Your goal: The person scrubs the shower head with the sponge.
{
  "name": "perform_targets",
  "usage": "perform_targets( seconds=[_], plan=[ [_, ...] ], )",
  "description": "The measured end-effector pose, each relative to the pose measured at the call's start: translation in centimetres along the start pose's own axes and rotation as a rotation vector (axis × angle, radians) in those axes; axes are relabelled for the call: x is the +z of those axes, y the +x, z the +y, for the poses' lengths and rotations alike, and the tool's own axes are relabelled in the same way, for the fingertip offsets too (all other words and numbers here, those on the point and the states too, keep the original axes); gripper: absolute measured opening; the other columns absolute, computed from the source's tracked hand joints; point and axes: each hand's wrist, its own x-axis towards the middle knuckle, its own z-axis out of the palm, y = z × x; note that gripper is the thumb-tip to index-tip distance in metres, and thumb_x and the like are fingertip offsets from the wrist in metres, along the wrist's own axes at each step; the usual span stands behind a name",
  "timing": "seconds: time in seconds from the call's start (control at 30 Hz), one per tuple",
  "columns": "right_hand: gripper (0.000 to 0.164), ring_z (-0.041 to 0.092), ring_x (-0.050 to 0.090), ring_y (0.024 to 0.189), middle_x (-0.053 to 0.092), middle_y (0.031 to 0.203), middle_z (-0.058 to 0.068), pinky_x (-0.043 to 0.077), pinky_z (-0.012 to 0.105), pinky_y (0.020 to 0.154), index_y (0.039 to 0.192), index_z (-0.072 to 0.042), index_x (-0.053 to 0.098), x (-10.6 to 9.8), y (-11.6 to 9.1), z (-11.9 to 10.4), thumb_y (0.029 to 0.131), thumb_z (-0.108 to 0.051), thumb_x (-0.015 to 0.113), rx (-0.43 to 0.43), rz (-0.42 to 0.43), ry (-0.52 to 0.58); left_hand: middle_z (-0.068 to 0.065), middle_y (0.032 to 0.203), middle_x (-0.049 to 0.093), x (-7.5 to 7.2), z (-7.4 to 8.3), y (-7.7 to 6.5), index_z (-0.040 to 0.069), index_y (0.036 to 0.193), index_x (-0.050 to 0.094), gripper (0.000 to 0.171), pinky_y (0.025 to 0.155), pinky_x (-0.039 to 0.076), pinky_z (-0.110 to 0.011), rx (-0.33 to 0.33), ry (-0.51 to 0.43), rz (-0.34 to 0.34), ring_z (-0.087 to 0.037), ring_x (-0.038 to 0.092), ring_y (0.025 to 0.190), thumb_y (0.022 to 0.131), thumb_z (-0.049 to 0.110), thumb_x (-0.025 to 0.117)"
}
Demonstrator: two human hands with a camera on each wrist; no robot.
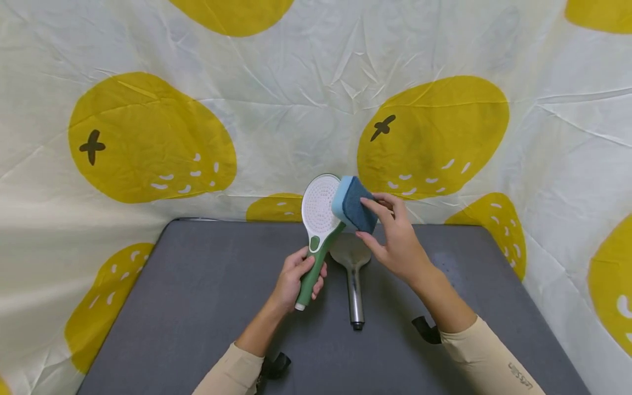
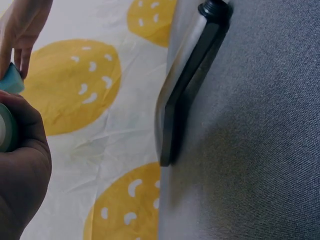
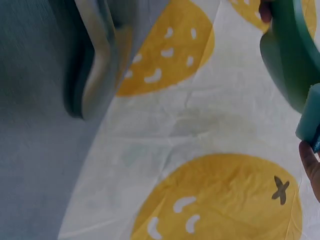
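Note:
My left hand (image 1: 291,280) grips the green handle of a shower head (image 1: 321,206), its white nozzle face turned toward me and tilted up above the table. Between the thumb and fingers of my right hand (image 1: 400,241) is a two-layer sponge (image 1: 359,206), light blue on one side and dark blue on the other. The sponge's light side sits right at the shower head's right rim. In the right wrist view the green back of the shower head (image 3: 290,55) shows beside the sponge (image 3: 310,115). Only part of each hand appears in the wrist views.
A second shower head (image 1: 354,285), silver with a dark threaded end, lies face down on the dark grey table (image 1: 207,307) between my forearms. Behind the table's far edge hangs a pale cloth (image 1: 296,120) printed with yellow fruit.

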Motion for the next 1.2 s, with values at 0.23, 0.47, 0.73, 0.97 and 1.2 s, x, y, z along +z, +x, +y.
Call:
perform_targets(
  seconds=[0.23, 0.47, 0.73, 0.97, 1.2],
  plan=[
    [0.062, 0.042, 0.051, 0.122, 0.040, 0.138, 0.033, 0.051, 0.050, 0.093, 0.142, 0.001, 0.050, 1.8, -2.7, -1.4, 0.102, -0.047, 0.057, -0.035, -0.037, -0.001, -0.003, 0.080, 0.060, 0.1, -0.2, 0.2, -0.010, 0.117, 0.047, 0.031, 0.042, 0.049, -0.021, -0.003, 0.012, 0.028, -0.009, 0.055, 0.050, 0.111, 0.018, 0.036],
    [0.064, 0.039, 0.052, 0.124, 0.046, 0.140, 0.029, 0.046, 0.030, 0.104, 0.142, 0.000, 0.050, 1.3, -2.5, -1.4, 0.103, -0.050, 0.056, 0.007, -0.011, 0.027, -0.007, 0.078, 0.058, 0.1, -0.1, 0.2, -0.012, 0.121, 0.048, 0.037, 0.040, 0.048, -0.022, -0.007, 0.106, 0.059, -0.010, 0.054, 0.048, 0.112, 0.023, 0.043],
    [0.059, 0.033, 0.058, 0.121, 0.050, 0.143, 0.022, 0.056, 0.037, 0.100, 0.151, -0.007, 0.048, -1.7, -0.6, 0.1, 0.099, -0.021, 0.071, 0.115, -0.030, 0.079, -0.020, 0.081, 0.059, -0.5, -0.2, 0.1, -0.009, 0.117, 0.054, 0.024, 0.039, 0.050, -0.031, 0.042, 0.293, 0.082, -0.014, 0.055, 0.048, 0.108, 0.014, 0.053],
    [0.061, 0.036, 0.053, 0.126, 0.048, 0.143, 0.021, 0.050, 0.069, 0.101, 0.155, -0.013, 0.045, -4.5, 1.0, 0.9, 0.099, -0.008, 0.067, 0.249, -0.146, 0.129, -0.023, 0.078, 0.060, -0.9, -0.8, 0.0, 0.004, 0.136, 0.059, 0.036, 0.046, 0.052, -0.028, 0.117, 0.506, 0.117, -0.012, 0.055, 0.053, 0.101, 0.008, 0.066],
    [0.060, 0.031, 0.053, 0.121, 0.052, 0.137, 0.020, 0.053, 0.067, 0.098, 0.155, -0.016, 0.047, -5.3, 1.7, 0.9, 0.099, -0.009, 0.068, 0.224, -0.144, 0.097, -0.021, 0.098, 0.069, -1.1, -1.0, 0.1, 0.002, 0.138, 0.062, 0.049, 0.054, 0.053, -0.022, 0.181, 0.587, 0.204, -0.009, 0.059, 0.064, 0.092, 0.002, 0.077]
  ],
)
